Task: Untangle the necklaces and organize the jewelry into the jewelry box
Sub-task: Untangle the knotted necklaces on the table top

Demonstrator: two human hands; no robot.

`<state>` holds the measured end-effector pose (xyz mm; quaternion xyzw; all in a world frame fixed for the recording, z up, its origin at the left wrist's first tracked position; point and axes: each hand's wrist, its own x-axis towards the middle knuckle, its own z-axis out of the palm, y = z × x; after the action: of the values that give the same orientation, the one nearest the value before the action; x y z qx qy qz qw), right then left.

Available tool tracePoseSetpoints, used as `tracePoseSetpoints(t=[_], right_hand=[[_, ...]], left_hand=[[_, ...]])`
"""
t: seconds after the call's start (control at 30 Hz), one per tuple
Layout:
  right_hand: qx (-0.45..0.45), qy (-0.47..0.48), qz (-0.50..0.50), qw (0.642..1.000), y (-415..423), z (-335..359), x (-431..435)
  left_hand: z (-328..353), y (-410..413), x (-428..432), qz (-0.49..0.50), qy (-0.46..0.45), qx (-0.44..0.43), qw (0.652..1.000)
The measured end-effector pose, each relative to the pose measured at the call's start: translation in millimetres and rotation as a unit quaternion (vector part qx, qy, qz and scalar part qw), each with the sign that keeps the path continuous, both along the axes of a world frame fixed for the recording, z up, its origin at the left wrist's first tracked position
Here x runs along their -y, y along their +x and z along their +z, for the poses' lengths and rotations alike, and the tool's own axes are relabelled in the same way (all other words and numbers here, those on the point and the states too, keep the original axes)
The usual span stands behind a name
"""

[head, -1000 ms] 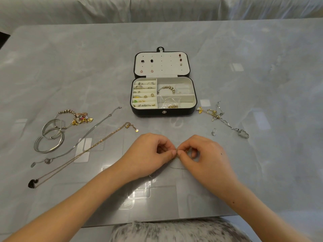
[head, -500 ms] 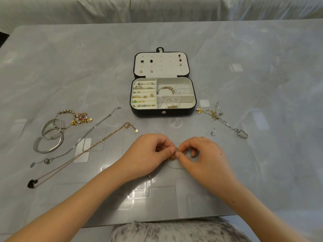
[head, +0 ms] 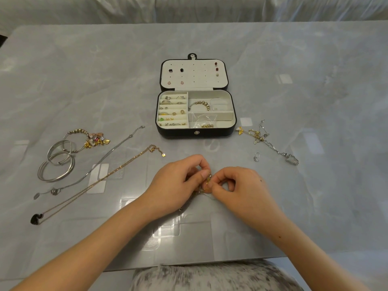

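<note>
my left hand (head: 180, 181) + right hand (head: 241, 190) — both pinch the gold chain tangle (head: 206, 183) between fingertips, just above table (head: 315, 80) | jewelry box (head: 196, 133) open — beyond my hands

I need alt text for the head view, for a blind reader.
The left hand and right hand pinch a tangled gold chain over a grey table. Beyond them sits an open jewelry box; bangles and two necklaces lie left of it, tangled chains right.
</note>
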<state>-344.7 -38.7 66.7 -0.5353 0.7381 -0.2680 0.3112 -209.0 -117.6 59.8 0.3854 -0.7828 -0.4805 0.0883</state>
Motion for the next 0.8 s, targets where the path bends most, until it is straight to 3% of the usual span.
tracePoseSetpoints(t=[0.6, 0.8], right_hand=[[0.153, 0.030, -0.105, 0.982, -4, -6, -2], [0.121, 0.023, -0.073, 0.990, -5, -9, -2]], left_hand=[[4, 2, 1, -0.015, 0.065, 0.019, 0.998], [6, 3, 2, -0.019, 0.068, 0.026, 0.997]])
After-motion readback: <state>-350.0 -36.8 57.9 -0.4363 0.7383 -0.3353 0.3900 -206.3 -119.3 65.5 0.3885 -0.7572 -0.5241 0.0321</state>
